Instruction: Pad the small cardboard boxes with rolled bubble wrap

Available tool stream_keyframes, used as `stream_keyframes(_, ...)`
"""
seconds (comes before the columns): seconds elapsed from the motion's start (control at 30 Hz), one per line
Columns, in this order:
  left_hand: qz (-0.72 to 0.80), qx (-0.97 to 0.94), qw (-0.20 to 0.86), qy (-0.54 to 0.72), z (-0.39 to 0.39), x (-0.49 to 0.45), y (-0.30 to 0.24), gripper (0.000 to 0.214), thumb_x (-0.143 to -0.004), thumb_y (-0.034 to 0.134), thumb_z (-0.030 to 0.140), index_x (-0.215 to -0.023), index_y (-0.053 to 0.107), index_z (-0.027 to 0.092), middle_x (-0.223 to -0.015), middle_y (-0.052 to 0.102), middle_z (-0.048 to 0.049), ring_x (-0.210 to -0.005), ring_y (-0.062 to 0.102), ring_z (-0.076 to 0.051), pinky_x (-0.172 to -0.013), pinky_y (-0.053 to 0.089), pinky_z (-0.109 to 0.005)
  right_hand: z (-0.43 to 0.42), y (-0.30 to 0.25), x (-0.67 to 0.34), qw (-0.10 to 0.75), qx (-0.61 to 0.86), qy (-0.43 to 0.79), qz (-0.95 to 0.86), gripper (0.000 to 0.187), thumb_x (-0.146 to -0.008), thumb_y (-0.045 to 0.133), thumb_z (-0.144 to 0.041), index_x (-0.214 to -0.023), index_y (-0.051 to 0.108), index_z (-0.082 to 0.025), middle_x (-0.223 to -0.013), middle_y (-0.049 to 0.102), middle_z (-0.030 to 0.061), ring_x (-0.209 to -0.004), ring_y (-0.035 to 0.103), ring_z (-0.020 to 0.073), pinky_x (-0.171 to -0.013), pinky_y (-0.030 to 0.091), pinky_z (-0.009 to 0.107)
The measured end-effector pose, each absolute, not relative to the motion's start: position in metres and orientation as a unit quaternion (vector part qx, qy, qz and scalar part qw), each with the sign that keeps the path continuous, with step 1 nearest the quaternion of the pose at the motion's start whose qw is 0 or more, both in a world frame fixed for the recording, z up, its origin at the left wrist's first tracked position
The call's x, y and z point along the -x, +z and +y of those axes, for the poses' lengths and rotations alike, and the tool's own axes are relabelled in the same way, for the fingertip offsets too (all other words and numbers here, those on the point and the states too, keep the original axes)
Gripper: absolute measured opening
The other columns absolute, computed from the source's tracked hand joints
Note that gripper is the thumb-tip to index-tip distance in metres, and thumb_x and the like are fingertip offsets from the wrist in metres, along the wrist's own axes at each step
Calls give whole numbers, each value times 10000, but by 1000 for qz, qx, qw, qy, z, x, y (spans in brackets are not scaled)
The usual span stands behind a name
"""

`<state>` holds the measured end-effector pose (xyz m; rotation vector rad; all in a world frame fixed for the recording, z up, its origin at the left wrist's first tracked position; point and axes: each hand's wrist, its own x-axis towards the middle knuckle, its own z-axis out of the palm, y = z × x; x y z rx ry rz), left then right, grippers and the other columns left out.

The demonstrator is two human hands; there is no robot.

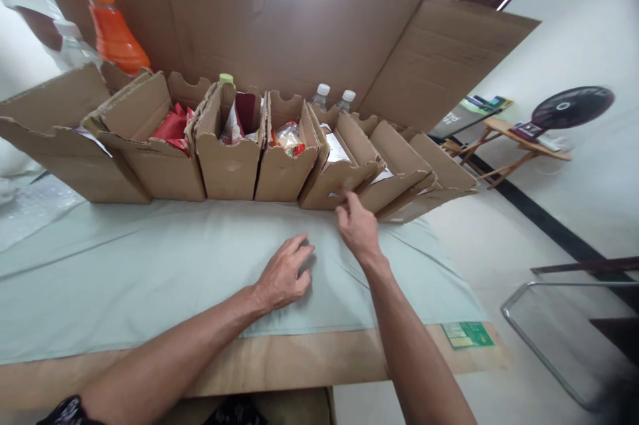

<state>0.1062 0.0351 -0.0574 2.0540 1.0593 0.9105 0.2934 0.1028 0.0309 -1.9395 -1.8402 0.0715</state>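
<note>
My left hand [283, 273] rests palm down on the pale green cloth [150, 265], fingers loosely curled and holding nothing. My right hand [355, 225] reaches forward, its fingertips touching the front lower edge of a tilted cardboard bin [339, 175]. A row of open cardboard bins stands along the table's back. One bin [150, 138] holds red packets [172, 126], another bin [227, 152] holds a white and a dark red packet, a third bin [284, 158] holds wrapped snacks [288, 137].
A big flattened cardboard sheet [279, 18] stands behind the bins. An orange bottle [112, 28] sits at the back left, and two clear bottles [333, 98] peek up behind the bins. A small wooden table [504, 135] and a fan [572, 107] stand to the right.
</note>
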Motion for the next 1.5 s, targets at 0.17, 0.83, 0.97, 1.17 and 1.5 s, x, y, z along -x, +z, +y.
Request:
stream_keyframes(0.17, 400, -782, 328, 349, 36, -106, -59, 538, -793, 600, 123, -1330, 625, 125, -1560, 494, -220, -1434, 495, -351, -1191, 428, -570, 95, 41, -300, 338, 661, -38, -669, 445, -941, 476, -314, -1319, 659, -168, -1030, 783, 96, -903, 709, 250, -898, 536, 381)
stream_keyframes(0.83, 442, -751, 316, 376, 32, -99, -43, 455, -805, 631, 136, -1258, 674, 151, -1515, 539, -206, -1354, 570, -346, -1018, 579, -530, 153, 123, -181, 87, 472, -163, -862, 308, -898, 534, -51, -1125, 735, -105, -1151, 757, 177, -1211, 584, 334, -1033, 366, 487)
stream_keyframes(0.97, 490, -679, 281, 469, 6, -50, -14, 313, -911, 576, 214, -1200, 695, 201, -1407, 623, -142, -1307, 604, -300, -987, 592, -472, 102, 120, -196, 133, 434, -160, -877, 270, -902, 531, -47, -952, 763, -177, -1020, 789, 116, -1131, 624, 293, -1038, 384, 490)
stream_keyframes(1.17, 606, -559, 190, 533, -49, 17, -12, 392, -909, 626, 329, -1284, 639, 214, -1307, 648, -109, -1153, 666, -275, -1027, 558, -492, -51, 114, -298, 239, 379, -116, -886, 297, -968, 534, -177, -1025, 754, -369, -1329, 721, 8, -1364, 565, 298, -1082, 444, 551)
stream_keyframes(1.5, 476, -661, 358, 457, -98, -27, -24, 793, -936, 648, 397, -1627, 267, 318, -1665, 357, -104, -1550, 323, -373, -1272, 299, -597, -174, 28, -401, 274, 657, 12, -703, 733, -895, 641, -579, -1554, 465, -310, -1378, 690, 114, -1243, 669, 366, -968, 577, 504)
